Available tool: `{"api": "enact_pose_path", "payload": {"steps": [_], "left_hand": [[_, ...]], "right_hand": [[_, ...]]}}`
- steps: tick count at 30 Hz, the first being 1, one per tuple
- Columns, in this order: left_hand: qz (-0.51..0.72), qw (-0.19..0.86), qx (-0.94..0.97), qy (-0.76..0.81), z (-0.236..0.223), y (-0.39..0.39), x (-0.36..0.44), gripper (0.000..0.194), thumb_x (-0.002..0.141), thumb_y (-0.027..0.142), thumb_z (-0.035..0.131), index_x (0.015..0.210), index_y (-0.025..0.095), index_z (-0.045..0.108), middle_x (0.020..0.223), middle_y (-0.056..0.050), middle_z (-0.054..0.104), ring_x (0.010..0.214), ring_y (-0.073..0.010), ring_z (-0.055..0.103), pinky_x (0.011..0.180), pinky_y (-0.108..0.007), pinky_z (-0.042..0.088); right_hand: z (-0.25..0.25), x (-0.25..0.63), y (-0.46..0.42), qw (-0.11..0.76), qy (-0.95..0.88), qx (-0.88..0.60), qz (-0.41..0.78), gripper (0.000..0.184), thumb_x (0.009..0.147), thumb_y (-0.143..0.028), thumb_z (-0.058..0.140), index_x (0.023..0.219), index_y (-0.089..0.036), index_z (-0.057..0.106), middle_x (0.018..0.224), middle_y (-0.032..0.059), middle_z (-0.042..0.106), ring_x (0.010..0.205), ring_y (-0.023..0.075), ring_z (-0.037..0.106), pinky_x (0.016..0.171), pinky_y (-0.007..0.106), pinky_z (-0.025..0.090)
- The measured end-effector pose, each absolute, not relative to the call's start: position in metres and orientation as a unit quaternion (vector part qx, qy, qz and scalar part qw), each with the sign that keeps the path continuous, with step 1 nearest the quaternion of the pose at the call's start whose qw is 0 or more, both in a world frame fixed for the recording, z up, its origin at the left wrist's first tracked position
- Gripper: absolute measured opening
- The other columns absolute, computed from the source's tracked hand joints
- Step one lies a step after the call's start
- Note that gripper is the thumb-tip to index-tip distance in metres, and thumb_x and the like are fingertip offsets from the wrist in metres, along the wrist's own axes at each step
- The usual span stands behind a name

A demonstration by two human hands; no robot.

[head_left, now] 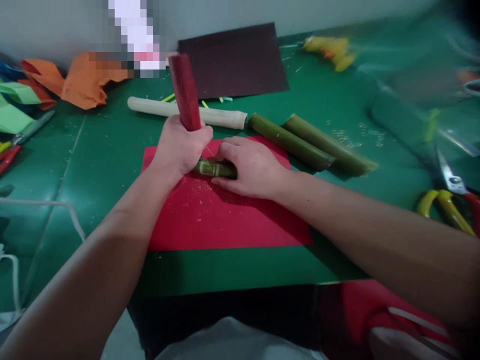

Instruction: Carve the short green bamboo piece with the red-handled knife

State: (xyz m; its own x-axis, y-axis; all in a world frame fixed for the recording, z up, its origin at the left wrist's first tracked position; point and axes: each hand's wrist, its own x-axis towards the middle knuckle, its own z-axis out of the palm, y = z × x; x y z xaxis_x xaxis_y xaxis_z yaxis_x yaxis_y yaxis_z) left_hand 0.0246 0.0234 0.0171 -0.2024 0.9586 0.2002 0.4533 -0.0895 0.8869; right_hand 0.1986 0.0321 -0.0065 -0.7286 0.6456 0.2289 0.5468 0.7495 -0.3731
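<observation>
My left hand (183, 145) is closed around a tool with a thick red handle (185, 92) that sticks up above the fist. The tool's lower end is hidden behind the hand. Close by, my right hand (253, 167) grips a short green bamboo piece (215, 169), its fingers curled over the right end. The bamboo's left end runs up to the left hand. Under both hands lies a red sheet (232, 225) sprinkled with pale shavings.
Behind the hands lie a pale stick (221, 117) and two green bamboo tubes (290, 140), (330, 145). Scissors (452, 185) are at right, a yellow glue gun (330, 50) and dark sheet (236, 62) at the back. Orange paper (84, 82) and a white cord (45, 202) lie left.
</observation>
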Motion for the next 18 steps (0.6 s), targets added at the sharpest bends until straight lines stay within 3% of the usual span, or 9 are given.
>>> {"api": "enact_pose_path", "payload": {"steps": [18], "left_hand": [[0.421, 0.301, 0.584, 0.626, 0.0217, 0.0183, 0.0255, 0.033, 0.072, 0.011, 0.063, 0.048, 0.023, 0.043, 0.049, 0.003, 0.039, 0.052, -0.0121, 0.035, 0.053, -0.034, 0.03]], "right_hand": [[-0.0081, 0.1985, 0.0343, 0.188, -0.914, -0.323, 0.16, 0.027, 0.083, -0.043, 0.07, 0.089, -0.019, 0.059, 0.089, 0.0061, 0.06, 0.083, 0.0208, 0.051, 0.072, 0.033, 0.036]]}}
